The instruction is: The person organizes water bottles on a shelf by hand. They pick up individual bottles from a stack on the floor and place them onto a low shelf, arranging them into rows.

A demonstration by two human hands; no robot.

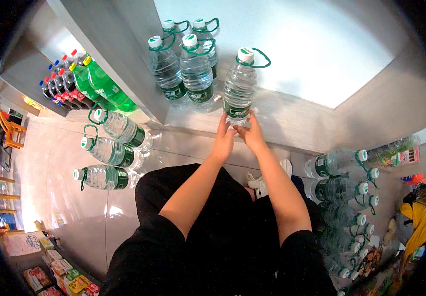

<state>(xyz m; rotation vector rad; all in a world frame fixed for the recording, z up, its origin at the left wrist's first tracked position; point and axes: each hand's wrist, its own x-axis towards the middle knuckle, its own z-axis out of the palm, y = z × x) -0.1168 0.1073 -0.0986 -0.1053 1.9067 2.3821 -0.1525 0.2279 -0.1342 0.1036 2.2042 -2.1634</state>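
Observation:
A large clear water bottle (241, 84) with a white cap, green carry loop and green label stands upright on the low shelf (292, 123) in front of me. My left hand (224, 137) and my right hand (250, 133) grip its base from both sides, the fingers partly hidden behind it. Just left of it on the same shelf stand several matching water bottles (197, 74), close together in two rows. A small gap lies between them and the held one.
Three water bottles (112, 150) stand on the tiled floor (75, 212) at left; several more (338, 190) line the right. Behind an upright panel (119, 49) are green soda bottles (99, 84) and dark cola bottles (62, 84). Boxed goods (62, 266) sit lower left.

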